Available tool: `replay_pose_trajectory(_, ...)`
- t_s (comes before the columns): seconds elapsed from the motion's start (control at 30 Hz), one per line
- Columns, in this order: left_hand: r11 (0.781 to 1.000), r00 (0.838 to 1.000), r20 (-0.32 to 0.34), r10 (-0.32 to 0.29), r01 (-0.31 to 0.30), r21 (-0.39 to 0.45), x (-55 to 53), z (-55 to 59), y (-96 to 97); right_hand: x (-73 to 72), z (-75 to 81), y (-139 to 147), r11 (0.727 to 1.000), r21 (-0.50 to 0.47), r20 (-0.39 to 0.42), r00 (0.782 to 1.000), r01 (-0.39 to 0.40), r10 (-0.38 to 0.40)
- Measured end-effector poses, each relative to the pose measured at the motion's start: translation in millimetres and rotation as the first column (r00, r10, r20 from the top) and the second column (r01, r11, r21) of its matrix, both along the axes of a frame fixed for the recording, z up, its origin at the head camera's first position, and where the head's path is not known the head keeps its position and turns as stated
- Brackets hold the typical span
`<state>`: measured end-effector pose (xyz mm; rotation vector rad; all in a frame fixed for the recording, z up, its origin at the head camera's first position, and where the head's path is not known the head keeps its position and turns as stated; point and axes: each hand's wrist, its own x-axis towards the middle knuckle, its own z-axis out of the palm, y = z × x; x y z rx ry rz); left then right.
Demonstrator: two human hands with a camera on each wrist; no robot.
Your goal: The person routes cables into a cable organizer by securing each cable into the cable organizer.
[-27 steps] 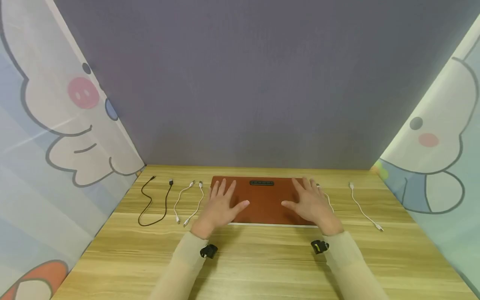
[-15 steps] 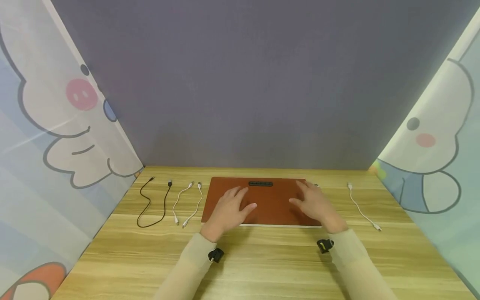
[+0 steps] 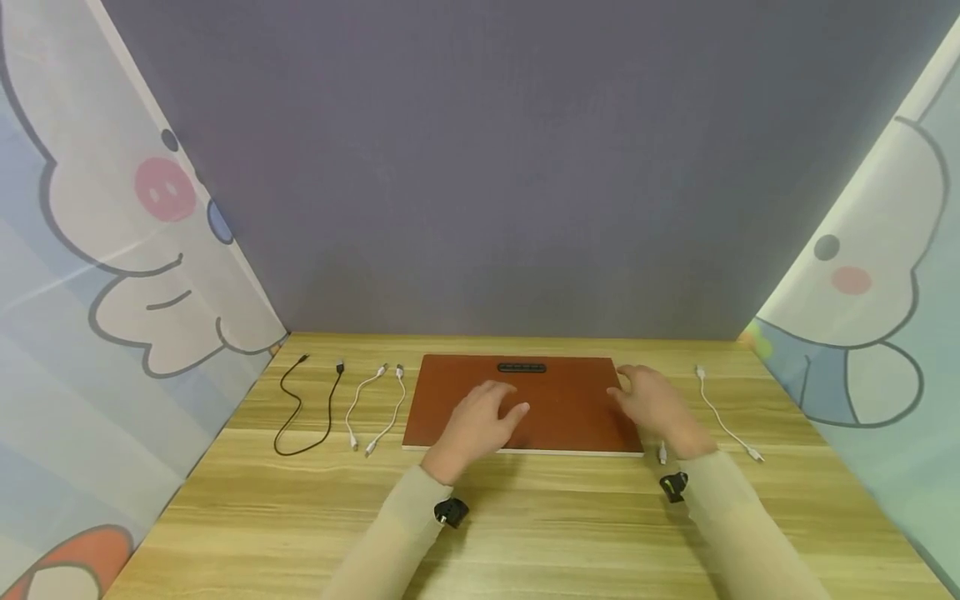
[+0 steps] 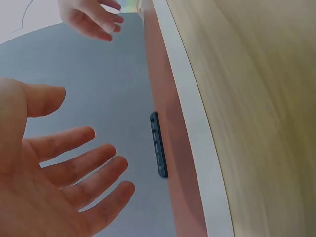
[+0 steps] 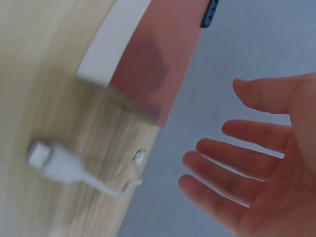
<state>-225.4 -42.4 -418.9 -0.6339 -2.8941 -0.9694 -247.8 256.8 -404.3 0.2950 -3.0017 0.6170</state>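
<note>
My left hand hovers over the front middle of a reddish-brown board, its fingers loosely bent and holding nothing. At the board's right edge, my right hand is held in the air with relaxed fingers, nothing in its grasp. Below it lies a short white USB cable, mostly covered by the hand in the head view; one plug shows near the wrist. A black slotted strip, like a cable organizer, sits at the board's back middle.
Left of the board lie a black USB cable and two white cables, the inner one nearer the board. Another white cable lies at the right. A grey panel stands behind the wooden table.
Both hands have shifted right and their fingers have relaxed from a wide spread. The right hand has moved off the board toward the white cable. The board and cables lie as before.
</note>
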Motion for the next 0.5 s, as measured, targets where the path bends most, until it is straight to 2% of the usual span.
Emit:
replay_pose_trajectory(0.23,0.996,0.998,0.039,-0.041,0.038,0.076,1.4,1.5,18.6,-4.7,-1.3,12,0.996,0.091,-0.017,1.0,0.016,-0.015)
replay_pose_trajectory(0.33,0.994,0.998,0.043,-0.049,0.045,0.095,2.0,1.1,26.1,-7.6,-1.6,15,0.994,0.105,0.005,1.0,0.015,-0.016)
replay_pose_trajectory(0.5,0.989,0.996,0.08,-0.03,0.018,0.148,2.9,0.5,39.3,-15.5,0.3,21,0.996,0.093,0.013,1.0,-0.004,0.003)
